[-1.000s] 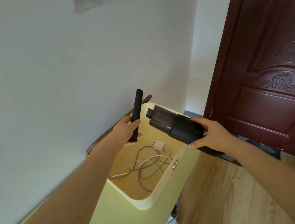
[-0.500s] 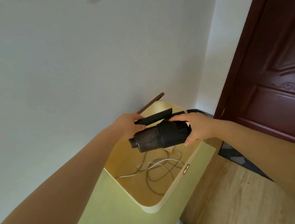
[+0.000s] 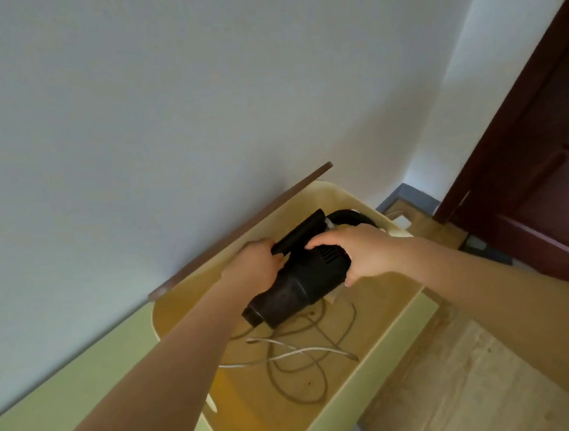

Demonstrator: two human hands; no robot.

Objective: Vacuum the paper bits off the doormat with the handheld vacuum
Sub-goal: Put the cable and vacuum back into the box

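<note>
My right hand grips the body of the black handheld vacuum, held over a yellow bin, with its open snout pointing down-left toward me. My left hand holds a long black nozzle tube that lies just behind the vacuum, angled up to the right. The vacuum's curved handle sticks out behind my right hand. A dark grey doormat shows only as a corner on the floor by the door; no paper bits can be made out on it.
The yellow bin holds a white cable and a dark cord, and stands on a light green surface against the white wall. A dark red door stands at right above wooden flooring.
The vacuum has turned so its snout points down-left instead of up-left. The nozzle tube went from upright in my left hand to lying behind the vacuum. My view shifted right and nearer.
</note>
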